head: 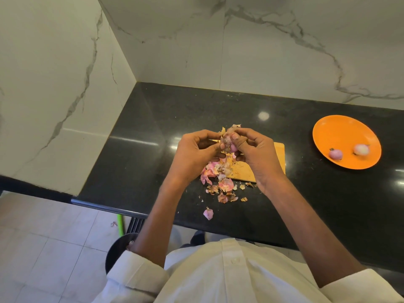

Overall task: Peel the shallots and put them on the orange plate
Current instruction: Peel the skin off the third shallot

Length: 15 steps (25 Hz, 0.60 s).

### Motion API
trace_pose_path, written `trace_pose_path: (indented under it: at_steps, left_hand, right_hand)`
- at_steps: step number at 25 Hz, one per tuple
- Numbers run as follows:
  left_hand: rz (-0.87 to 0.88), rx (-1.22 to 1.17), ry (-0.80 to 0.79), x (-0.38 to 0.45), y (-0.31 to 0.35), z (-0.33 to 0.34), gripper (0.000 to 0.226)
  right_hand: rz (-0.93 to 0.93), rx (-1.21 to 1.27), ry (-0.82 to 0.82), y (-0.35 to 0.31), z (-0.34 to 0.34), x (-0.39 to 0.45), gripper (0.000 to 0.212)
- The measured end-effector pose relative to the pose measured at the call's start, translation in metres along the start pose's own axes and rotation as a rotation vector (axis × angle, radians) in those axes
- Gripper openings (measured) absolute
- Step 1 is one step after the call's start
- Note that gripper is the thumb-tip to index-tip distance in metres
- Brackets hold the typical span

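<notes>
At right of the frame I am seeing the plate (341,130) holding two peeled shallots (336,153). At centre, my left hand (194,149) and right hand (255,149) are together pinching a shallot (227,142) above the board (278,149).

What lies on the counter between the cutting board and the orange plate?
Nothing: the head view shows bare black counter between the cutting board and the orange plate.

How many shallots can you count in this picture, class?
3. Two peeled pinkish shallots lie on the round orange plate: one left, one right. A third is held between both hands. Others may be hidden.
</notes>
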<state>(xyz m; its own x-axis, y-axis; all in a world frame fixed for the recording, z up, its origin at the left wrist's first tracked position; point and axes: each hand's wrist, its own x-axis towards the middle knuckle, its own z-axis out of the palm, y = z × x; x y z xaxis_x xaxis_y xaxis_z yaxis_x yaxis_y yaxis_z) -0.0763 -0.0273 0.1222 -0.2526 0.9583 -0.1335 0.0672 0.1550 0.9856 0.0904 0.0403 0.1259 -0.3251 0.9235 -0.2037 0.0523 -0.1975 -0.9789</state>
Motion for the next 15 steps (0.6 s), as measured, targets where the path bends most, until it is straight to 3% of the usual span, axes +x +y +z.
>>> trace_pose_path:
  at_steps: [4, 8, 15]
  left_hand:
    - [0.023, 0.114, -0.029, 0.001, 0.002, 0.004, 0.027]
    - [0.033, 0.207, 0.102, -0.003, 0.002, 0.017, 0.021]
    - [-0.024, 0.104, 0.229, -0.005, -0.001, 0.030, 0.018]
  right_hand:
    - [-0.026, -0.027, 0.000, 0.002, 0.000, -0.002, 0.024]
    - [-0.049, -0.067, 0.018, 0.006, 0.002, -0.004, 0.025]
    - [-0.047, -0.001, 0.091, 0.013, 0.009, -0.007, 0.029]
